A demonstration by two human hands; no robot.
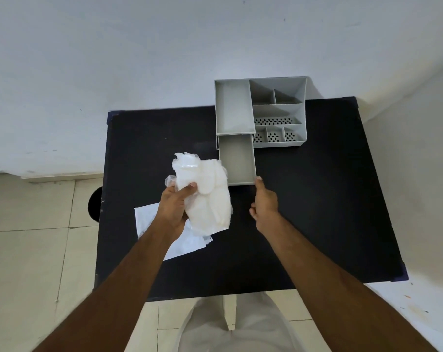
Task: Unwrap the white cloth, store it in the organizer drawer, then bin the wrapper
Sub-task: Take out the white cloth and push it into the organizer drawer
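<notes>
My left hand (176, 205) is closed on a bunched white cloth (212, 199), held above the black table (316, 199). Crinkled clear plastic (186, 160) clings to the top of the cloth. A flat white wrapper sheet (149, 217) lies on the table under that hand. The grey organizer (278, 107) stands at the table's far edge, and its drawer (236, 158) is pulled out toward me and empty. My right hand (264, 201) has its fingers curled, and its thumb tip touches the drawer's front right corner.
A dark round shape (94, 204) shows on the tiled floor by the table's left edge. A white wall rises behind the table. My light trousers (230, 326) are at the near edge.
</notes>
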